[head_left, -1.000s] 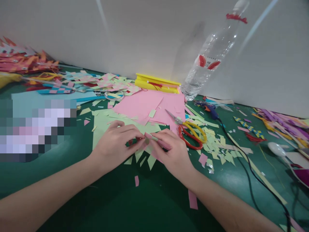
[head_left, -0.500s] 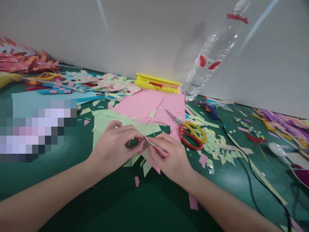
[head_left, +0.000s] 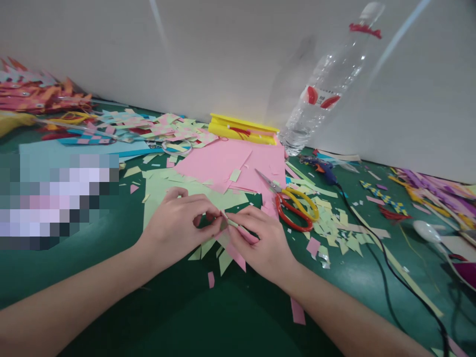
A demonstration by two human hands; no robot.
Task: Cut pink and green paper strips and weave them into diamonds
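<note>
Paper edge (head_left: 232, 224) between hands (head_left: 176, 225) (head_left: 266, 243) — scissors (head_left: 286, 190) near

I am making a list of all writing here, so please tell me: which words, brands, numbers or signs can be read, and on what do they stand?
No text can be read.
Clear plastic bottle: dark characters on its label, too small and blurred.
Pixelated block at left: any text there is hidden.
</note>
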